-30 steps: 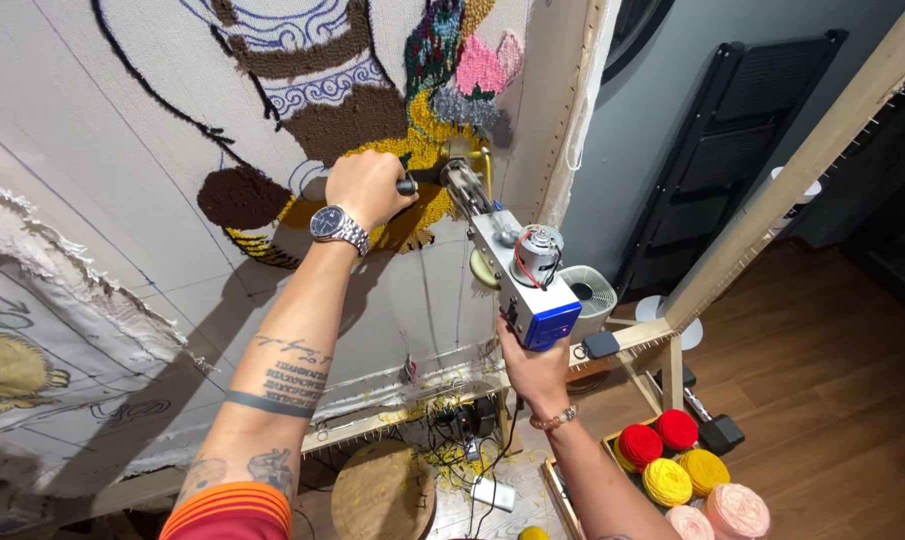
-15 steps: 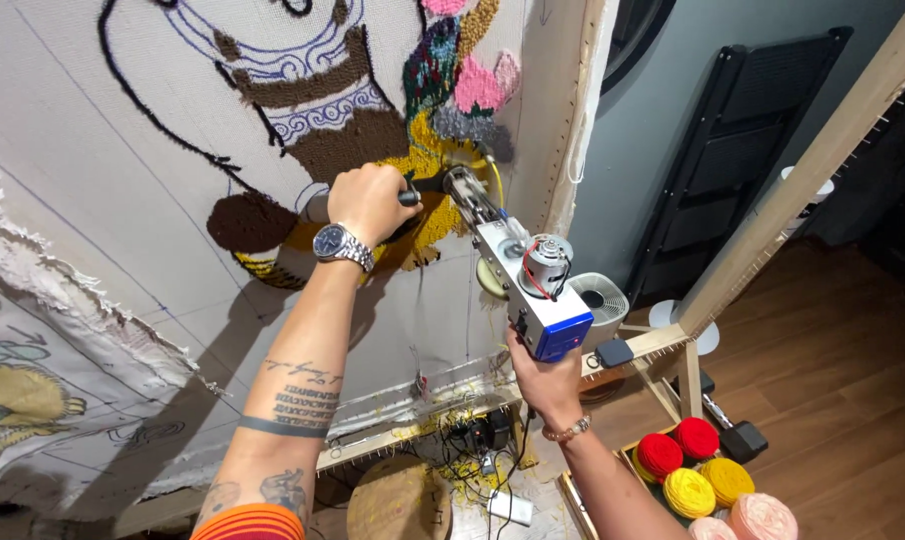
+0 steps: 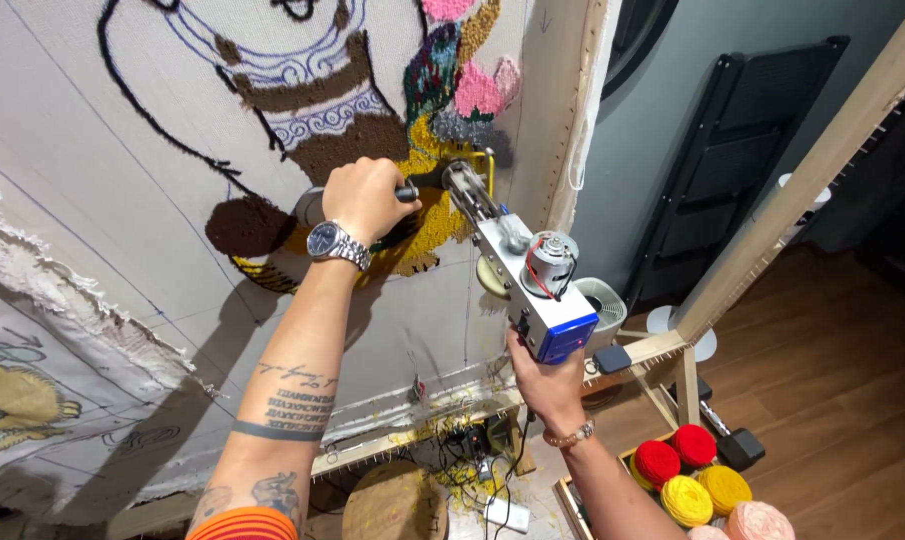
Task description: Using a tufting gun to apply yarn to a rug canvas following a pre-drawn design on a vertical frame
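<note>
Against the cloth: a tufting gun (image 3: 518, 265) is pressed nose-first into the stretched backing cloth (image 3: 103, 190), at the yellow patch (image 3: 428, 225) of pile; it is held off the floor, between both hands.

Left hand: left hand (image 3: 361, 197) is clenched shut round the gun's front handle (image 3: 405, 193), a dark bar that juts sideways near the needle end; knuckles just off the cloth; a metal wristwatch (image 3: 330, 241) on the wrist.

Right hand: right hand (image 3: 548, 378) is wrapped from below round the rear grip, under the blue housing (image 3: 565, 338); fingers closed on it; whether one rests on a trigger I cannot tell.

Handling, as I judge it: the gun looks rigid and fairly weighty, metal body with an exposed motor (image 3: 551, 263) on top; best taken at the two handles, never at the moving needle end or the motor's wires; the cloth is taut yet yielding, so it would give under a hard shove.

About it: brown and pink tufted areas above the needle; a wooden frame (image 3: 573, 110) edging the cloth; red and yellow yarn balls (image 3: 688, 475) in a box low right; a round wooden stool (image 3: 398, 505) and loose cables below.
</note>
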